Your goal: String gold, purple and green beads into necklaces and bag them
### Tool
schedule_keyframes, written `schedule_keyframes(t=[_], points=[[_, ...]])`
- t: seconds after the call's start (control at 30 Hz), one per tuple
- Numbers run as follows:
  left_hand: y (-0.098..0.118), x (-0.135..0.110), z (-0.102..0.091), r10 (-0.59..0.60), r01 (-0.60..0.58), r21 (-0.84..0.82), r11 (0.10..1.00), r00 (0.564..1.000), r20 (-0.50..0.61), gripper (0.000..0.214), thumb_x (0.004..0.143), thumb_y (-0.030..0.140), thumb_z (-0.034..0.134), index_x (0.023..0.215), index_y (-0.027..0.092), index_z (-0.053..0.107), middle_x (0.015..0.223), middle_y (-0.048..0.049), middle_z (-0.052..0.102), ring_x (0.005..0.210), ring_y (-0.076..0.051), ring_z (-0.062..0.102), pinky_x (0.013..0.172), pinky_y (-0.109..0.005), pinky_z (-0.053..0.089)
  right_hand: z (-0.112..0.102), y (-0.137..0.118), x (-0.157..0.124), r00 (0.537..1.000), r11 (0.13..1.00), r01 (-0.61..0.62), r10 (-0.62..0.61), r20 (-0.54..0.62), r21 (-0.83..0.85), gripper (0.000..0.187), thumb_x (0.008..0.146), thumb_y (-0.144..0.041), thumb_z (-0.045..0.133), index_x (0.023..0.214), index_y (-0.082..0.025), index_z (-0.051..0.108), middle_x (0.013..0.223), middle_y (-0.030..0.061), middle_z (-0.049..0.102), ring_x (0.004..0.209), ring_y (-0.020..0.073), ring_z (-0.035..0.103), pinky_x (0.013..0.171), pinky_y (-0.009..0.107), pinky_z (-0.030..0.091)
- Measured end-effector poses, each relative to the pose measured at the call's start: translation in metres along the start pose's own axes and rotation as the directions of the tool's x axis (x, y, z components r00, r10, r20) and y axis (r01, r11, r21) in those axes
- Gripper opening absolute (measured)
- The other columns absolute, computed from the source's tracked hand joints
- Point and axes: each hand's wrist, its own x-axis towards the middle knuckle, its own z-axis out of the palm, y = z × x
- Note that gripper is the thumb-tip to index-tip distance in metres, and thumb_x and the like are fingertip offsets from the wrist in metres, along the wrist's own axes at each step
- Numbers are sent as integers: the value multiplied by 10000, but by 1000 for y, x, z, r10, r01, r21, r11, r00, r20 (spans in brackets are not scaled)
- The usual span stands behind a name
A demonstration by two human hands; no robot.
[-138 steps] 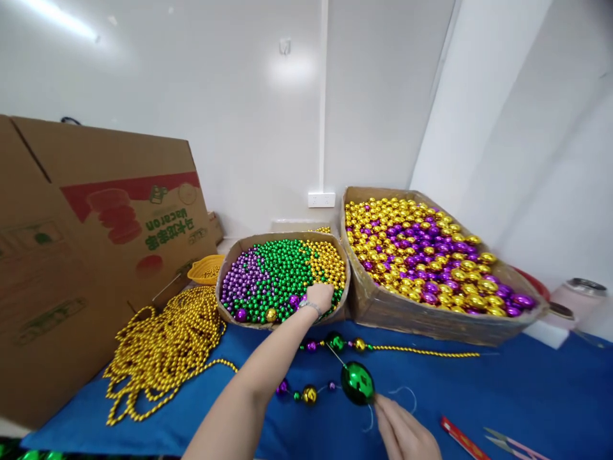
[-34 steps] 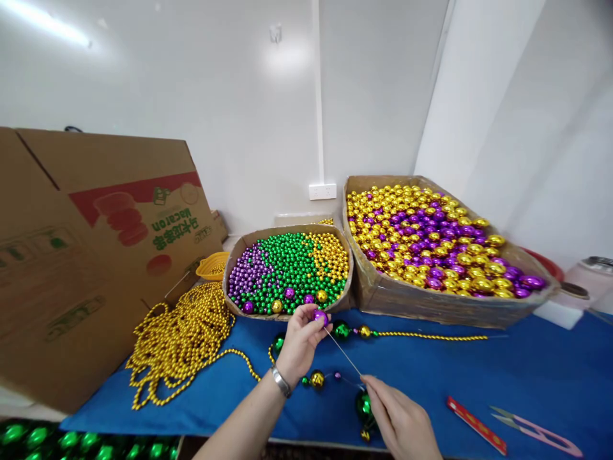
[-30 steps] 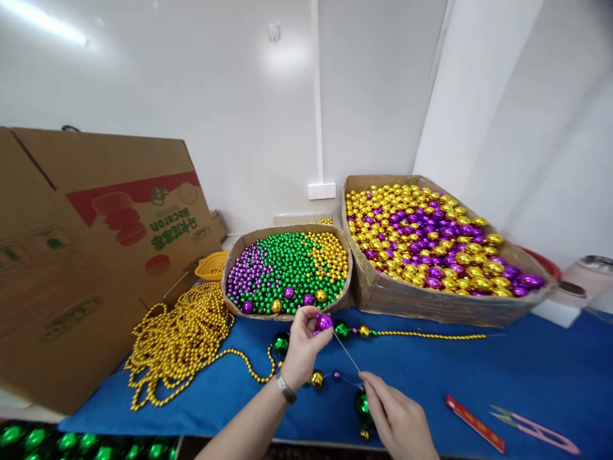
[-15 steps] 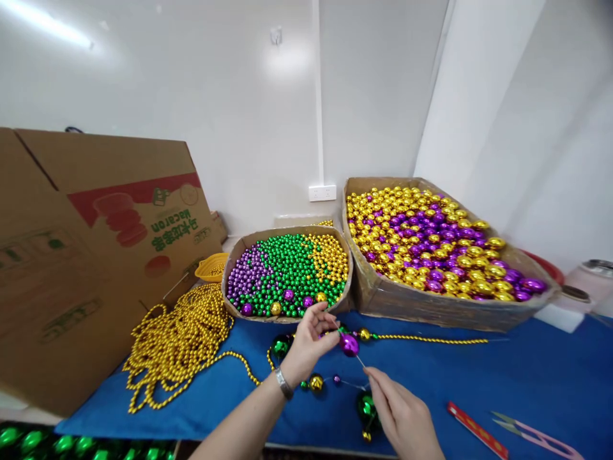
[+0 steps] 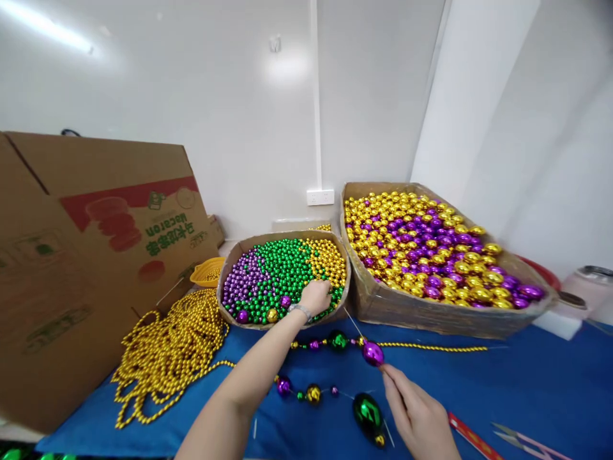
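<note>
My left hand reaches into the small cardboard box of green, purple and gold beads, fingers curled down among the beads near its front edge. What they hold, if anything, is hidden. My right hand pinches a thin needle that points up and left. A purple bead sits on the needle just above my fingers. On the blue cloth a strung line of beads ends in a large green oval bead beside my right hand.
A large cardboard box of gold and purple balls stands at the right. A heap of gold bead strands lies at the left, before a big printed carton. A red ruler and scissors lie at the lower right.
My left hand let go of the purple bead and moved up into the small bead box. The purple bead slid down the needle to my right fingers.
</note>
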Motion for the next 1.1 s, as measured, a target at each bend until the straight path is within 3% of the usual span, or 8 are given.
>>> schedule_keyframes(t=[0.13,0.27,0.47,0.57,0.67,0.73,0.87,1.1], points=[[13,9,16,-33,31,18,999,997,72,208,683,87,606,861,190,641,941,-110,664,1049,-294,552,885,-418,415,2,3,-3,1000,1000,15,-15,-13,-6,287,939,-279,378,1001,-160,632,864,58,725,733,175,701,632,233,546],[16,13,12,-49,55,-93,994,997,62,219,678,87,611,875,178,642,964,-131,657,1055,-315,553,883,-437,408,2,6,-7,1000,1000,9,-9,-9,-17,284,938,-280,378,1010,-162,626,867,62,725,733,177,701,626,236,547],[19,-23,-7,-37,53,-453,890,998,43,295,860,301,458,1067,141,594,976,-121,653,875,-215,632,738,-320,491,0,7,-9,1000,1000,-9,9,-3,-10,278,941,-270,376,1014,-158,620,875,66,724,741,175,701,633,236,546],[21,-51,-11,-27,98,-710,698,993,111,349,866,380,464,1080,134,585,948,-115,654,792,-178,642,675,-288,504,1,4,-7,1000,1000,-12,12,5,5,286,938,-266,375,1013,-160,630,884,64,725,751,176,701,651,241,551],[23,-70,-13,-22,219,-942,253,975,221,317,753,350,655,981,133,629,829,-73,648,709,-146,628,645,-267,495,1,-1,-6,1000,1000,-10,10,21,17,287,933,-263,380,1009,-162,638,897,61,724,764,174,700,662,241,555],[25,-76,-14,-19,260,-962,82,966,259,310,693,306,727,933,127,648,764,-48,635,676,-130,618,627,-250,487,1,-3,-6,1000,1000,-4,4,25,16,284,933,-254,382,1005,-159,640,895,58,724,764,171,699,662,241,555],[29,-80,-14,-46,255,-967,17,966,254,274,679,267,749,894,132,648,716,-21,615,666,-124,616,618,-245,490,2,-5,-7,999,1000,29,-29,23,10,289,932,-244,381,1006,-155,646,895,59,725,770,170,699,676,245,554],[33,-87,-11,-79,218,-976,8,973,216,269,654,256,769,860,145,636,742,-6,603,663,-119,611,624,-257,499,3,-6,-7,999,999,51,-51,12,-16,296,940,-234,367,997,-145,643,875,63,727,746,163,699,658,238,547]])
